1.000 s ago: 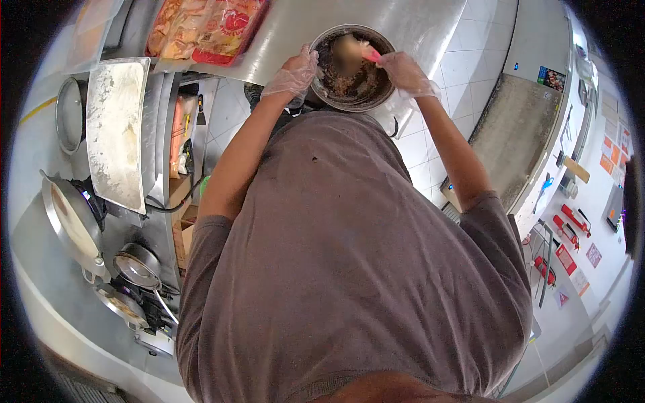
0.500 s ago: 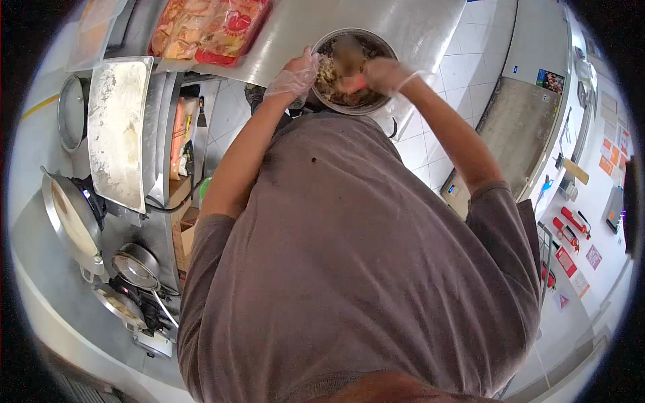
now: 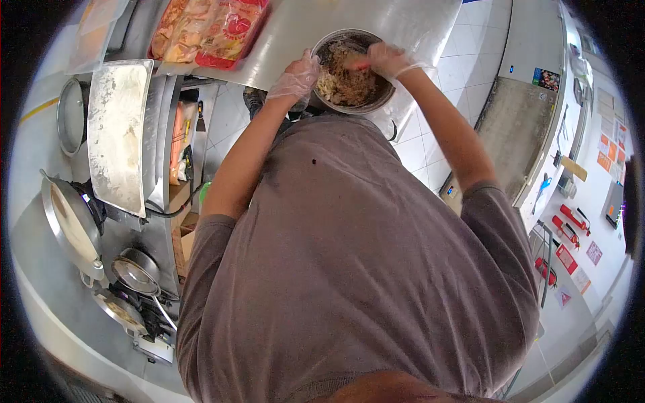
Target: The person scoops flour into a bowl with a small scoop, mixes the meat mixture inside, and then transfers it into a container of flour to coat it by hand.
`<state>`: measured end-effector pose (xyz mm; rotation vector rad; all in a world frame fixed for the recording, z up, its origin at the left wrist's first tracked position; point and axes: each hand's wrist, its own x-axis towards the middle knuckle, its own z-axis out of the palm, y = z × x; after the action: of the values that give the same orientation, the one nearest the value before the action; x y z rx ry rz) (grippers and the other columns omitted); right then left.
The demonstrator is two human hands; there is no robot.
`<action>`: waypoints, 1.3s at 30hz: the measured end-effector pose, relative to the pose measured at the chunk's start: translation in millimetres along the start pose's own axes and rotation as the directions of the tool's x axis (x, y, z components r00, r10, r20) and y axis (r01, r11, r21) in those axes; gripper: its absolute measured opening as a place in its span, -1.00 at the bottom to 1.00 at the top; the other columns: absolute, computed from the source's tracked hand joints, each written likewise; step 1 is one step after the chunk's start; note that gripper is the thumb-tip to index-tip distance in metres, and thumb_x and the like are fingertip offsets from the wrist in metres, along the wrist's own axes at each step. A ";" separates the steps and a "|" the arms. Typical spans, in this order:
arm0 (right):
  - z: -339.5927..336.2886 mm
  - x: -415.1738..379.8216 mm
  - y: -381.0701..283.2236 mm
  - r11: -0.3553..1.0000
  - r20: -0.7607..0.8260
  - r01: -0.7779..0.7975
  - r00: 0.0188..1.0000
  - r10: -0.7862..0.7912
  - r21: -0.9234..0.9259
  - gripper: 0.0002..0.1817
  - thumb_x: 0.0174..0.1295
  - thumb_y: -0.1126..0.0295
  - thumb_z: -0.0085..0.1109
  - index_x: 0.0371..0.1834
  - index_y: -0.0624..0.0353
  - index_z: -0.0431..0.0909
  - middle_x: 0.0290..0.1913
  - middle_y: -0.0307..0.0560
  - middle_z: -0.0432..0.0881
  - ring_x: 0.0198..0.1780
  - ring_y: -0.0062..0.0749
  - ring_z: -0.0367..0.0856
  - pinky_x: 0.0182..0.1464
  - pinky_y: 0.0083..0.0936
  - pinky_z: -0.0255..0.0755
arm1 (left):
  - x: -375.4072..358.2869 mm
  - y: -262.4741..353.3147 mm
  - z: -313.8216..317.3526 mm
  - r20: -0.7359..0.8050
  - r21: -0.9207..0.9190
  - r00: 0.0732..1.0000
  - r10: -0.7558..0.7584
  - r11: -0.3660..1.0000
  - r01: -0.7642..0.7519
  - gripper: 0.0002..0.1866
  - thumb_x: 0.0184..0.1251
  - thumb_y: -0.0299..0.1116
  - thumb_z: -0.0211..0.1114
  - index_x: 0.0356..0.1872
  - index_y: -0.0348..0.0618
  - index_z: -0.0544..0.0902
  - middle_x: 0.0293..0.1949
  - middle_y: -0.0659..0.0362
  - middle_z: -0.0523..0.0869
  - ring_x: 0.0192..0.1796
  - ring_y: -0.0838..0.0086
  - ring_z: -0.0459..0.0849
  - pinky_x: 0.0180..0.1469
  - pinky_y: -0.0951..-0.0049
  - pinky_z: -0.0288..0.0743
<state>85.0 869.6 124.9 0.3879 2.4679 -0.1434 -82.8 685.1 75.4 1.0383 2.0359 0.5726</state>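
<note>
A round metal pot [image 3: 321, 95] stands at the near edge of the steel table, with a brown, crumbly mixture [image 3: 348, 84] inside. My left hand [image 3: 300, 77], in a clear plastic glove, grips the pot's left rim. My right hand [image 3: 388, 60], gloved the same way, is closed on a utensil [image 3: 359, 62] with a reddish part, over the right side of the pot. The utensil's far end is blurred against the mixture.
A red tray [image 3: 208, 30] of wrapped meat lies on the steel table [image 3: 289, 37] at the upper left. Pans [image 3: 70, 225] and a strainer [image 3: 136, 272] are on the left. Fire extinguishers [image 3: 566, 230] hang on the right wall.
My right hand has moved slightly up and right with the utensil, and more of the mixture shows. My left hand stays at the rim.
</note>
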 end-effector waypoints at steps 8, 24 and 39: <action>14.3 -7.9 -34.2 0.977 0.191 0.071 0.976 -0.110 0.199 -0.36 0.20 -0.24 0.11 -0.09 0.17 0.72 -0.05 0.18 0.72 -0.02 0.05 0.72 0.04 -0.12 0.54 | -3.6 6.0 -1.1 -0.049 -0.037 0.999 -0.009 0.999 0.007 -0.56 0.57 -0.02 -0.16 0.12 -0.20 0.38 -0.21 -0.40 0.65 -0.05 -0.33 0.62 0.04 -0.18 0.46; -62.2 -20.9 -21.5 0.988 0.049 0.138 0.990 -0.134 -0.069 -0.64 0.30 0.05 0.18 -0.28 0.12 0.74 -0.24 0.04 0.76 -0.13 -0.04 0.75 -0.16 -0.12 0.62 | 12.8 -18.8 19.1 -0.054 -0.012 0.995 0.078 0.997 -0.079 -0.54 0.57 -0.03 -0.14 0.13 -0.26 0.38 -0.27 -0.35 0.66 -0.10 -0.26 0.65 -0.08 -0.09 0.51; 68.9 7.2 -2.2 0.950 0.106 0.270 0.952 -0.288 0.159 -0.69 0.16 0.20 0.22 -0.33 0.27 0.69 -0.30 0.18 0.71 -0.25 0.00 0.71 -0.18 -0.16 0.58 | 4.8 7.8 11.7 -0.014 0.057 1.000 0.024 0.998 -0.023 -0.53 0.55 -0.05 -0.12 0.16 -0.27 0.41 -0.31 -0.34 0.68 -0.15 -0.27 0.68 -0.03 -0.12 0.51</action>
<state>118.3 855.8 65.7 0.0816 2.3797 -0.4514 -71.7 694.0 71.5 1.0954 2.0657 0.5379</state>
